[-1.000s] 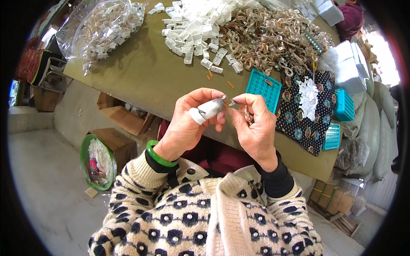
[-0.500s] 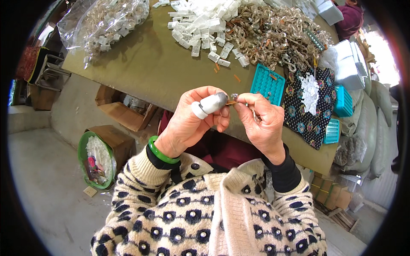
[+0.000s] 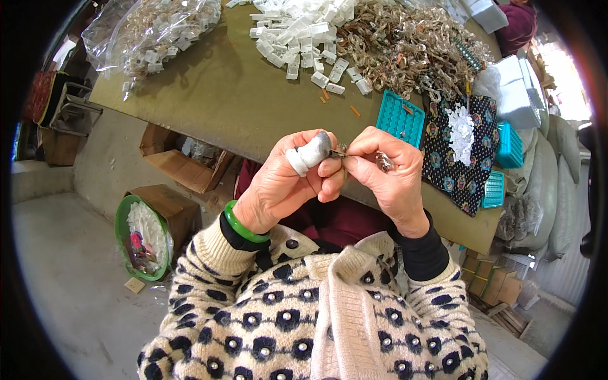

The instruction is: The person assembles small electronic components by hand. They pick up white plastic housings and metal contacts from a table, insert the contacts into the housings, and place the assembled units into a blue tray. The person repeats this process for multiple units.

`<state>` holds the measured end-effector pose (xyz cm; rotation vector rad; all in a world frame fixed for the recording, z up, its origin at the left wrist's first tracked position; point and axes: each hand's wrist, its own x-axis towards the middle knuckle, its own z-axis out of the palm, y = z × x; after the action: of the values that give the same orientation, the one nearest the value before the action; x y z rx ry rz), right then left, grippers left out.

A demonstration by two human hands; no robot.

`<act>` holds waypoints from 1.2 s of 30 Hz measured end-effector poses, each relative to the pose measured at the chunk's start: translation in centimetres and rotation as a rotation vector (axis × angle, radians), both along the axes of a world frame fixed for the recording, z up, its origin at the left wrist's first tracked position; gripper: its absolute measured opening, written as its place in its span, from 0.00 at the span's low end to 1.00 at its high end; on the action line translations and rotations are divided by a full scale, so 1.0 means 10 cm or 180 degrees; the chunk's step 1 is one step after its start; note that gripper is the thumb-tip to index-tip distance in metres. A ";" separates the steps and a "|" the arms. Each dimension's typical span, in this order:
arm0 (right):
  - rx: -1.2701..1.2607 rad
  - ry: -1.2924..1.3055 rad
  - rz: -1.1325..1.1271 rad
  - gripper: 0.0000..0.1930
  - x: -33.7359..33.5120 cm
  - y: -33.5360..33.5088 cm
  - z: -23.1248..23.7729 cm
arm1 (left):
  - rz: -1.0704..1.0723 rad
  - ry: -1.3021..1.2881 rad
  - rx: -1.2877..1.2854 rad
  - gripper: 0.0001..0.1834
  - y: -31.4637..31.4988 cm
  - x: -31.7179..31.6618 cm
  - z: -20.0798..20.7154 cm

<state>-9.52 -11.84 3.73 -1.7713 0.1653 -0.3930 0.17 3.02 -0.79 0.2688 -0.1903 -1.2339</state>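
Note:
My left hand (image 3: 285,174) is closed in front of my chest, one finger covered by a white wrap (image 3: 310,154) with a grey tip. Its fingertips pinch one end of a small thin dark piece (image 3: 339,153), too small to name. From the other side, my right hand (image 3: 389,174) grips the same piece between thumb and forefinger. Tucked in the right fingers is a clear, shiny plastic piece (image 3: 384,162), partly hidden. On the table beyond lie a heap of white plastic cases (image 3: 304,38) and a heap of clear and brownish plastic pieces (image 3: 405,54).
A teal tray (image 3: 400,120) lies right of my hands, beside a dark patterned cloth (image 3: 453,177) bearing small white pieces (image 3: 460,133). A clear bag of parts (image 3: 158,38) stands far left. Below are an open cardboard box (image 3: 180,164) and a green basket (image 3: 123,234).
The wrapped finger has tipped more upright, and the right fingers have curled in closer to the left fingertips. The orange tint on the small piece no longer shows.

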 end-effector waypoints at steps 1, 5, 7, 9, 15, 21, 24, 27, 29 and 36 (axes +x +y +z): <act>0.0383 0.0141 0.0011 0.02 0.00 0.00 -0.01 | -0.0034 0.0009 -0.0023 0.14 0.00 0.00 -0.01; 0.1406 0.0415 0.0103 0.03 -0.03 -0.05 -0.03 | -0.0155 -0.0028 -0.0115 0.13 -0.03 0.00 -0.02; 0.1782 0.0355 0.0236 0.04 -0.01 -0.08 -0.04 | -0.0147 -0.0012 -0.0168 0.12 -0.05 -0.01 -0.01; 0.1396 0.0268 0.0200 0.03 -0.01 -0.09 -0.04 | -0.0124 0.0039 -0.0127 0.13 -0.06 0.00 0.01; -0.1200 -0.0393 -0.0031 0.11 -0.08 -0.06 -0.01 | 0.0009 0.0034 0.0335 0.13 -0.08 0.00 0.07; 0.0745 -0.0191 -0.0259 0.04 -0.12 -0.07 -0.13 | 0.1639 -0.4113 0.2013 0.07 -0.32 0.38 0.10; 0.1143 0.0083 -0.0280 0.04 -0.18 -0.12 -0.18 | 0.2595 -0.6660 0.2070 0.18 -0.50 0.74 0.05; 0.1471 0.0135 -0.0241 0.05 -0.21 -0.18 -0.21 | 0.2164 -0.7112 0.2263 0.20 -0.54 0.81 -0.04; 0.1577 0.0225 -0.0254 0.04 -0.22 -0.23 -0.22 | 0.2184 -0.7162 0.2137 0.17 -0.51 0.81 -0.08; 0.1635 0.0159 -0.0215 0.04 -0.16 -0.24 -0.25 | 0.1813 -0.6940 0.1993 0.11 -0.47 0.82 -0.10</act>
<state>-11.11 -14.22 1.20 -1.2715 0.3316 -0.3198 8.40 -1.72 -1.79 1.9847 -1.4442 0.1064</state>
